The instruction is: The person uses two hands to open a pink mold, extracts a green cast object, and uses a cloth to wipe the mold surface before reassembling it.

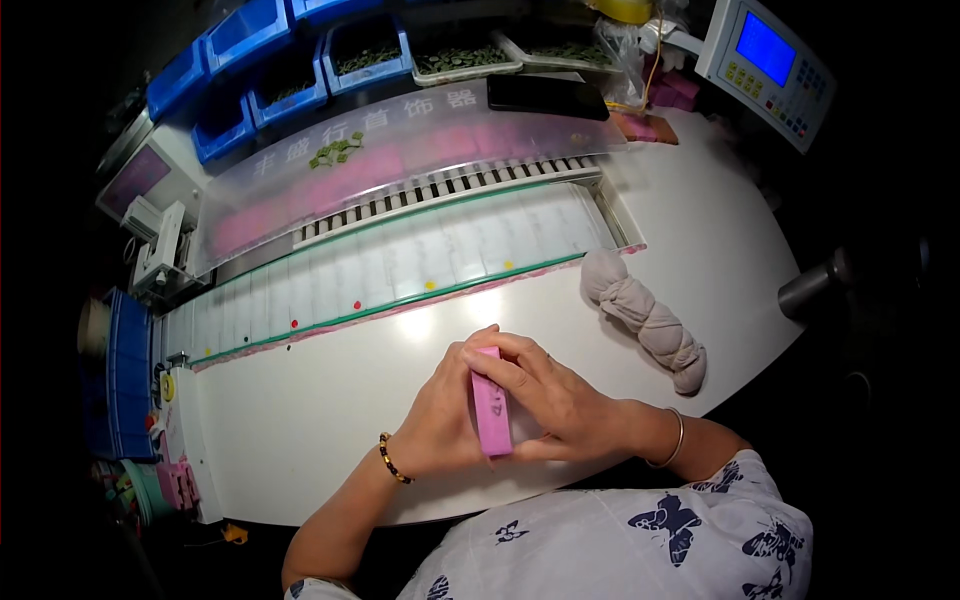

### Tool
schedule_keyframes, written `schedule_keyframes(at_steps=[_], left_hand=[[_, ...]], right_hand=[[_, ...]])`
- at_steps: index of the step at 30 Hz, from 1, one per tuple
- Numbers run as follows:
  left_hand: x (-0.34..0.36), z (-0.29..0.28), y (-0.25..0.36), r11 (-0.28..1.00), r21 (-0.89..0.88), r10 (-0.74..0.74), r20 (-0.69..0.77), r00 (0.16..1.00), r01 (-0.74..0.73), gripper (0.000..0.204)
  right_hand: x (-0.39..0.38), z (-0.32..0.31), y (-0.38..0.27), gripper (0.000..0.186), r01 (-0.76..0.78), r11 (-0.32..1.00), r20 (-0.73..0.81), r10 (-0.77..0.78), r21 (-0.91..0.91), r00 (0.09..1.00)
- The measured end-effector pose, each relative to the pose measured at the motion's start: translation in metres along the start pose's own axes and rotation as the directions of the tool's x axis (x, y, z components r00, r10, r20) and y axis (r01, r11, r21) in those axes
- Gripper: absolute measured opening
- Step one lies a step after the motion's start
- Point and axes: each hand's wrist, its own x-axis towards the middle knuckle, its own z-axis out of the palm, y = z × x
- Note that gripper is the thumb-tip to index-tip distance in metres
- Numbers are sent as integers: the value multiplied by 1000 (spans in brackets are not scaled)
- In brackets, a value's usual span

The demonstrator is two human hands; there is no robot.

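Between my two hands, above the near part of the white table, stands a pink rubber-like block (pixel 491 410) with dark handwriting on its narrow side. My left hand (pixel 437 408) presses along its left side, fingers hidden behind it. The right hand (pixel 560 400) closes on it from the other side, thumb and fingers over its far end. A dark beaded bracelet circles my left wrist, and a thin bangle the right. To the right of my hands lies a twisted pale cloth (pixel 645 320).
A long glass-topped strip (pixel 400 270) with coloured dots crosses the table (pixel 330 420). Behind it, a clear cover (pixel 300 190) bears green pieces (pixel 337 150) and a black phone (pixel 547 97). Blue bins (pixel 367 48) line the back. A control panel (pixel 768 70) stands far right.
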Motion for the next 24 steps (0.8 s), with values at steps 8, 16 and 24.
schedule_keyframes(at_steps=[8, 16, 24], left_hand=[[4, -14, -4, 999, 10, 43, 116, 992, -44, 112], [16, -25, 2, 995, -90, -24, 221, 975, 45, 99], [46, -55, 42, 923, 302, -348, 384, 855, 240, 86]], right_hand=[[2, -5, 0, 93, 44, 999, 24, -43, -21, 999], [1, -25, 5, 101, -19, 998, 97, 13, 59, 995], [-12, -41, 17, 94, -107, 988, -11, 107, -112, 994]])
